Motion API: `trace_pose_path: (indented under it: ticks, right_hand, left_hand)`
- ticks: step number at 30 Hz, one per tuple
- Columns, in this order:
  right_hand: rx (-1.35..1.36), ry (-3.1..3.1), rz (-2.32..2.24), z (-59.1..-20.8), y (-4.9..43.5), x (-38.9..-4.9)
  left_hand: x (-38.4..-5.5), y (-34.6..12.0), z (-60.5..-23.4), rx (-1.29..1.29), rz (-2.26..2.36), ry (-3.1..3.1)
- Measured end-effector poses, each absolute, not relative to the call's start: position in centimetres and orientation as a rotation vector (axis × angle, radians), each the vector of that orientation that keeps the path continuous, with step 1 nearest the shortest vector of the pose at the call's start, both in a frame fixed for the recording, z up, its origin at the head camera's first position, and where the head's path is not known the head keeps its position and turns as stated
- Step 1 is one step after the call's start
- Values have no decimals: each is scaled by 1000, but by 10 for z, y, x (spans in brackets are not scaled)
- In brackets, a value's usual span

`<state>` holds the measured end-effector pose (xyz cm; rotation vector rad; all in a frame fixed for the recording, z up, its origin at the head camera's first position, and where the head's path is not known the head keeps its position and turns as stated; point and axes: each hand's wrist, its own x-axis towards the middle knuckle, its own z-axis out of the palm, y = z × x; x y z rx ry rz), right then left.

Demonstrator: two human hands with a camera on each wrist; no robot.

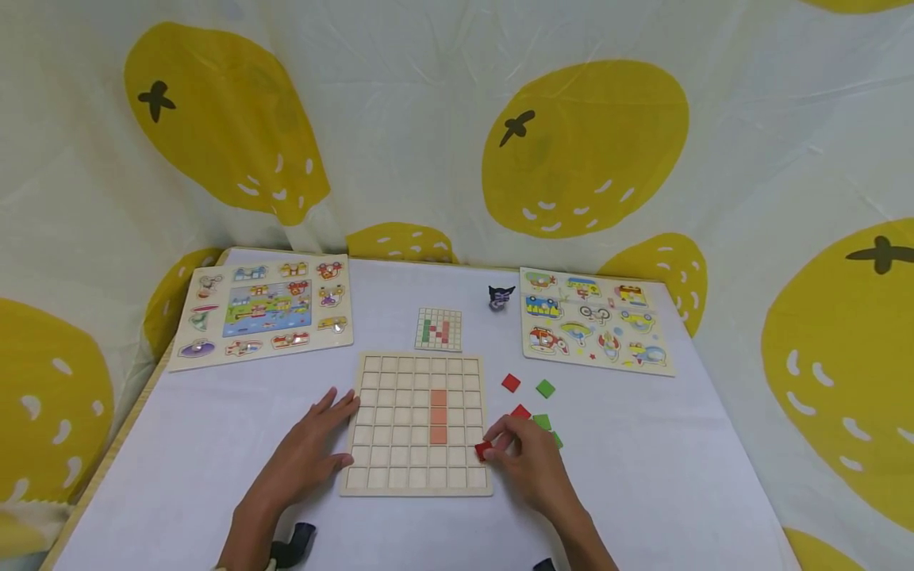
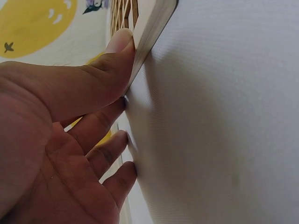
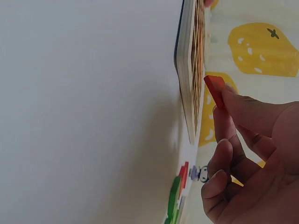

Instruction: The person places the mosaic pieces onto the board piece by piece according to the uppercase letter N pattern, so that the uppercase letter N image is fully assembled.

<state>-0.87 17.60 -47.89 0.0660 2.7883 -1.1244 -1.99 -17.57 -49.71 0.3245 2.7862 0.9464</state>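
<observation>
A square wooden grid board (image 1: 416,456) lies on the table, with three orange-pink tiles (image 1: 439,415) set in a column right of its middle. My right hand (image 1: 531,460) pinches a red square tile (image 3: 216,88) between thumb and fingers, over the board's right edge. My left hand (image 1: 307,452) rests along the board's left edge; in the left wrist view its thumb (image 2: 119,42) touches the rim and the other fingers are spread, fairly straight. Loose red tiles (image 1: 510,383) and green tiles (image 1: 546,388) lie to the right of the board, some partly behind my right hand.
Behind the board lies a small pattern card (image 1: 439,330) with green, red and pink squares. A dark-eared figurine (image 1: 501,297) stands near the back edge. Picture puzzle boards flank them, one at the left (image 1: 267,309) and one at the right (image 1: 593,321).
</observation>
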Motion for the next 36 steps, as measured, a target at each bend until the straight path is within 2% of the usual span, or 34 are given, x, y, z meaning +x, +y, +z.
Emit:
trace_pose_path:
  ticks: [17, 36]
  right_hand:
    - [116, 2708, -1115, -483, 140, -2]
    - [0, 2781, -1017, -485, 116, -12]
  left_hand:
    - [-20, -175, -496, 320, 949, 2790]
    - [-21, -176, -500, 323, 938, 2796]
